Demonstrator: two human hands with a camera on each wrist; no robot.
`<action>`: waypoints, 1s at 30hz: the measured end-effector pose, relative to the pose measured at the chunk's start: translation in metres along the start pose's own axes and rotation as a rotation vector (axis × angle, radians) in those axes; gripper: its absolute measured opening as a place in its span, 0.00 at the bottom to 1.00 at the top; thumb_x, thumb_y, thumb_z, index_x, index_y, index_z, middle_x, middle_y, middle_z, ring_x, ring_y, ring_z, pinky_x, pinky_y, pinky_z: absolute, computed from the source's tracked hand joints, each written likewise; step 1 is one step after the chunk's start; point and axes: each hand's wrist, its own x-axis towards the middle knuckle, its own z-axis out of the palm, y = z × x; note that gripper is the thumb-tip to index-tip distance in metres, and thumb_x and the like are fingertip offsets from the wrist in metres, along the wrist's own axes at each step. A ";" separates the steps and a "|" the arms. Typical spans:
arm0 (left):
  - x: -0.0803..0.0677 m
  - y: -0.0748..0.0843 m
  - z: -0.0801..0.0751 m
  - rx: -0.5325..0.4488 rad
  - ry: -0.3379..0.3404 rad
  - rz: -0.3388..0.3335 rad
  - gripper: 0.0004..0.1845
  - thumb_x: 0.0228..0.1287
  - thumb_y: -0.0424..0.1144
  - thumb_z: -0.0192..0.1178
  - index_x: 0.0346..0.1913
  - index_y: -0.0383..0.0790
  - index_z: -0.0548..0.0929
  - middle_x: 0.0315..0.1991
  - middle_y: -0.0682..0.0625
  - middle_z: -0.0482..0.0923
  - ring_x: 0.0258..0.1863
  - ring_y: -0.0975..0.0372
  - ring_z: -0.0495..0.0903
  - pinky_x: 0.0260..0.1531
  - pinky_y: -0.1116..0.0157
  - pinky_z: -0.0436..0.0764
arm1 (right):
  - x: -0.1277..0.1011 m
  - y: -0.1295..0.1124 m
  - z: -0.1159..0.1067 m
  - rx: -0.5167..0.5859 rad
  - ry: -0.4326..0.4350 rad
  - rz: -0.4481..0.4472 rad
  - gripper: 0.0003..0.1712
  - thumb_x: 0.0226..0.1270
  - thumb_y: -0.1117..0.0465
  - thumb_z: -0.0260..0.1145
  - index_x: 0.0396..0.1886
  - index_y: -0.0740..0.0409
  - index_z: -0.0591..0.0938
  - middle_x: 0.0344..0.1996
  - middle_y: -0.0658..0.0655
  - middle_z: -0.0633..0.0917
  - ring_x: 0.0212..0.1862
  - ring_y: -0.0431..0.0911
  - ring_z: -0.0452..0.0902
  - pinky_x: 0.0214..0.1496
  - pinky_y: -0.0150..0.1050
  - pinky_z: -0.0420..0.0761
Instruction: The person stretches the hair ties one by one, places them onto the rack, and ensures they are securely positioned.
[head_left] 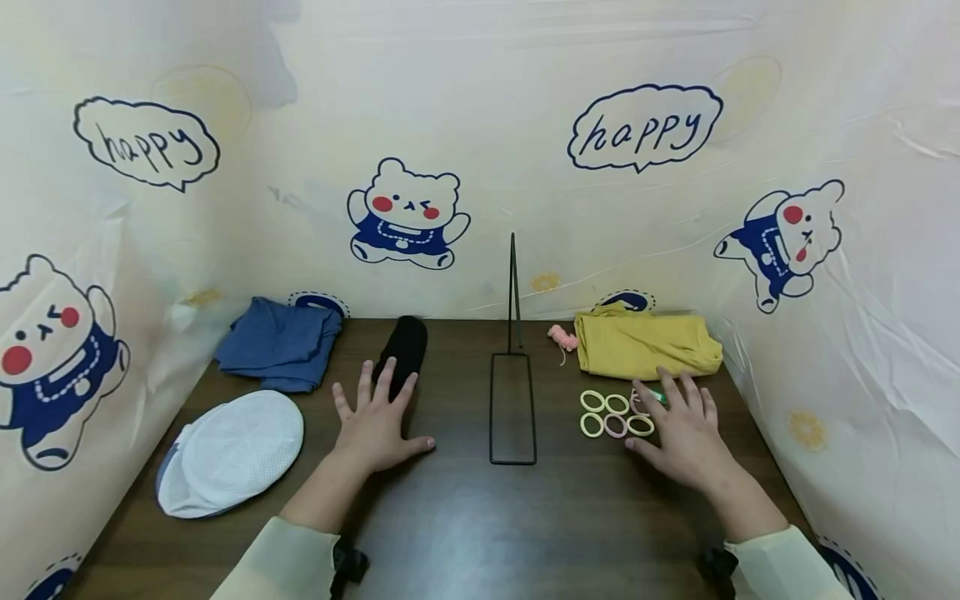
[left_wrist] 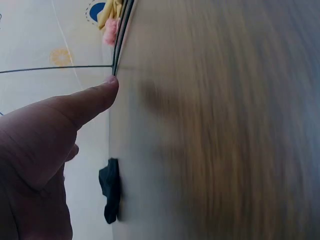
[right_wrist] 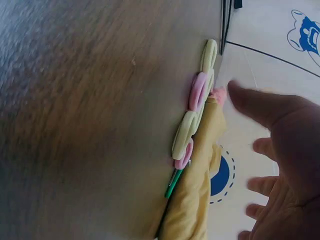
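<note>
The left hand point(head_left: 378, 425) is lying flat and open on the dark wooden table point(head_left: 465, 517), fingertips touching the near end of a black rolled cloth point(head_left: 403, 350) whose long axis is running near to far, tilting slightly right. The right hand point(head_left: 686, 437) is resting open, fingers spread, just right of the hair ties point(head_left: 615, 414), near the yellow garment point(head_left: 645, 343). A black wire stand point(head_left: 513, 400) is standing between the hands. Cartoon-bear sheeting point(head_left: 405, 212) is lining the walls.
</note>
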 end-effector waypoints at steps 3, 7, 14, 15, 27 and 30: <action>0.003 0.009 0.002 -0.049 -0.014 0.006 0.60 0.49 0.73 0.72 0.83 0.55 0.60 0.85 0.43 0.39 0.81 0.38 0.33 0.65 0.22 0.36 | 0.002 0.000 0.000 0.012 -0.006 0.020 0.46 0.61 0.46 0.79 0.76 0.53 0.73 0.74 0.71 0.65 0.73 0.74 0.53 0.64 0.79 0.54; 0.007 0.021 0.006 -0.111 -0.034 0.036 0.59 0.51 0.72 0.72 0.83 0.57 0.60 0.84 0.45 0.41 0.80 0.39 0.41 0.64 0.24 0.45 | 0.005 0.003 0.003 0.033 -0.038 0.063 0.36 0.62 0.51 0.79 0.69 0.54 0.81 0.65 0.71 0.75 0.66 0.73 0.62 0.58 0.76 0.62; 0.011 0.042 0.011 -0.207 -0.083 0.098 0.56 0.54 0.71 0.72 0.83 0.60 0.60 0.84 0.47 0.41 0.79 0.41 0.43 0.64 0.26 0.46 | 0.007 0.008 0.010 0.051 -0.091 0.089 0.27 0.62 0.55 0.78 0.62 0.51 0.86 0.62 0.67 0.82 0.63 0.69 0.70 0.53 0.67 0.67; 0.012 0.044 0.011 -0.214 -0.091 0.104 0.55 0.54 0.71 0.72 0.83 0.60 0.60 0.84 0.47 0.41 0.79 0.41 0.43 0.64 0.27 0.46 | 0.008 0.008 0.011 0.050 -0.096 0.089 0.26 0.62 0.56 0.78 0.61 0.51 0.87 0.61 0.66 0.83 0.62 0.68 0.71 0.52 0.66 0.68; 0.017 0.071 0.020 -0.247 -0.162 0.145 0.54 0.54 0.72 0.70 0.82 0.61 0.62 0.84 0.48 0.43 0.79 0.42 0.46 0.65 0.27 0.48 | 0.009 0.011 0.016 0.022 -0.064 0.056 0.08 0.61 0.61 0.79 0.40 0.48 0.93 0.50 0.61 0.86 0.56 0.65 0.74 0.49 0.65 0.73; 0.018 0.074 0.023 -0.247 -0.172 0.157 0.54 0.54 0.73 0.70 0.82 0.61 0.62 0.84 0.49 0.43 0.79 0.43 0.46 0.65 0.27 0.48 | 0.009 0.010 0.016 0.026 -0.044 0.045 0.04 0.60 0.62 0.79 0.34 0.48 0.93 0.48 0.59 0.87 0.56 0.65 0.74 0.49 0.65 0.73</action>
